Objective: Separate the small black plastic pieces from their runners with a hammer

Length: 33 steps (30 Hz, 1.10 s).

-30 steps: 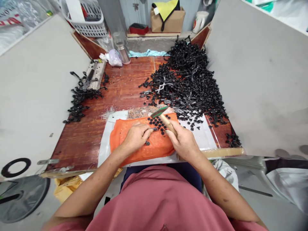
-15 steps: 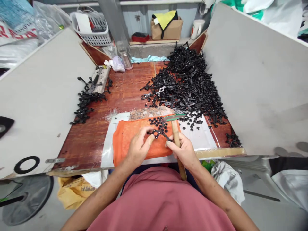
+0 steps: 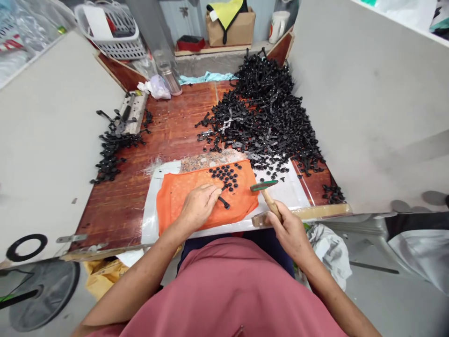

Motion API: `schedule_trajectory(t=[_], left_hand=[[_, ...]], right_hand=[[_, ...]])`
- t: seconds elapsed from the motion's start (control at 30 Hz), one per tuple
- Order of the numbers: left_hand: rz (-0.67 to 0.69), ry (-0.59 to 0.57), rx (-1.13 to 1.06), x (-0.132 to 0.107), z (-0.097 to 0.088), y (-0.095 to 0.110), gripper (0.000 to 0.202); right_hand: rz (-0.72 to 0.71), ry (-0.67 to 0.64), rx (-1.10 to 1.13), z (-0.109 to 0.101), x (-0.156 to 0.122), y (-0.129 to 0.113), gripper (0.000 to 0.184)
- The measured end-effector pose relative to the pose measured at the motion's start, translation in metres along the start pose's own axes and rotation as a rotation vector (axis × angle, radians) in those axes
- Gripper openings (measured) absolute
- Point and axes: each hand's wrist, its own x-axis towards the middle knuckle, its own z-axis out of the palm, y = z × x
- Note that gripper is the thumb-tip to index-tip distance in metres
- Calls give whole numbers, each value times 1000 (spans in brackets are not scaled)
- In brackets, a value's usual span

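Observation:
My left hand (image 3: 201,202) is closed on a small black jointed part (image 3: 223,202), holding it low over an orange cloth (image 3: 175,196). One end of that part sticks out toward me; the rest is hidden under the fingers. Just beyond it, several round black caps (image 3: 226,175) stand in rows on the cloth. In my right hand (image 3: 287,229) is a hammer (image 3: 264,186), gripped by its wooden handle. Its green-edged head hangs right of the cloth, apart from the black part.
A large heap of black parts (image 3: 270,112) covers the back right of the wooden table (image 3: 168,121). A smaller pile (image 3: 112,150) lies at the left. Pale partitions (image 3: 351,93) flank both sides. A speckled stone slab (image 3: 199,162) shows behind the cloth.
My right hand has let go of the black part, moved right and taken the hammer by its handle. My left hand has lowered the part toward the cloth. The view has shifted slightly.

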Motion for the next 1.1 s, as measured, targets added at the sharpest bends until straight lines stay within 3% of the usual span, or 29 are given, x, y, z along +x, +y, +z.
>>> schedule_trajectory(t=[0.27, 0.63, 0.9, 1.1], left_hand=[[-20, -50, 189, 12, 13, 4, 36], [-8, -60, 236, 11, 18, -1, 36], [18, -36, 236, 14, 14, 2, 34], [38, -32, 245, 12, 15, -1, 35]], right_hand=[[28, -32, -211, 4, -10, 12, 45], [-16, -18, -294, 1, -7, 11, 44], [-276, 61, -477, -11, 15, -27, 50], [-355, -20, -565, 4, 28, -40, 54]])
